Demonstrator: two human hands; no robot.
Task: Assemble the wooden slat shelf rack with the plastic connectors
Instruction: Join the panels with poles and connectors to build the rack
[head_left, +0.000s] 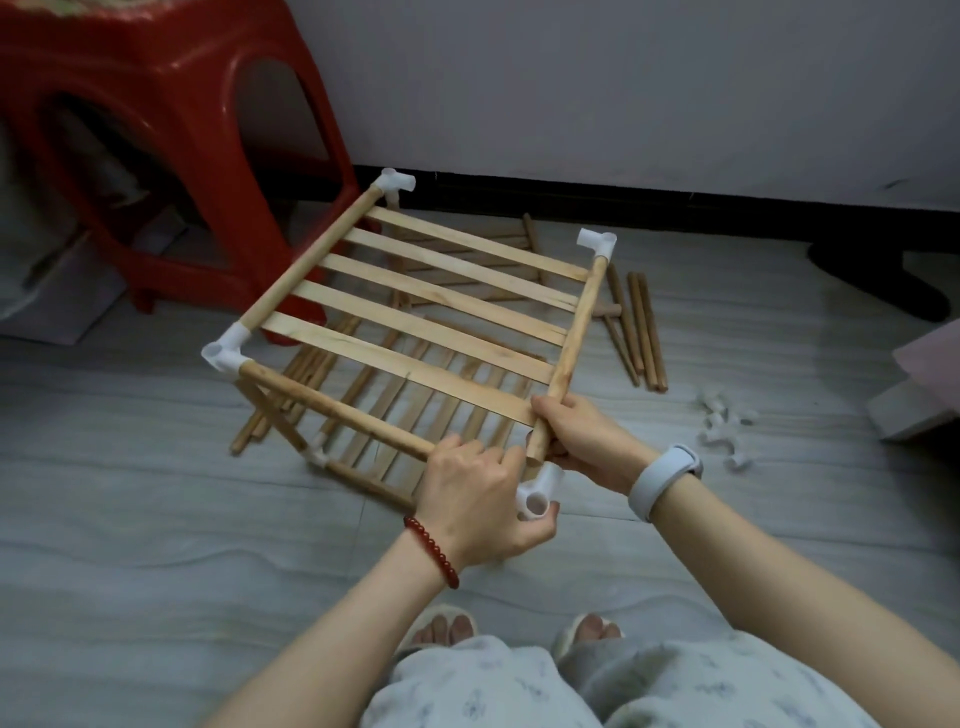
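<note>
Head view looks down on a partly built wooden rack (415, 332) held above the grey floor (156, 545), and everything else is placed against that rack. Its top shelf has five flat slats (441, 291) running between two round side rails. Three white plastic connectors sit on its corners: one at the far left corner (397, 183), one at the far right corner (597, 241), one at the near left corner (224, 353). A fourth connector (540, 491) is at the near right corner, just below the bare end of the right rail (574, 338) and not on it. The left hand (480, 504), with a red bead bracelet on its wrist, has fingers and thumb curled round this loose connector and the end of the front rod (332, 402). The right hand (582, 441), with a pale wristband on its wrist, grips the near end of the right rail with fingers wrapped round it. A lower connector (318, 451) joins rods under the rack's near left side. Right of the rack lie about four loose dowels (641, 332) on the floor, and further right a small heap of spare connectors (724, 426), too blurred to count. Left of and behind the rack stands one red plastic stool (171, 156). Nearer than the rack, two feet in slippers show
</note>
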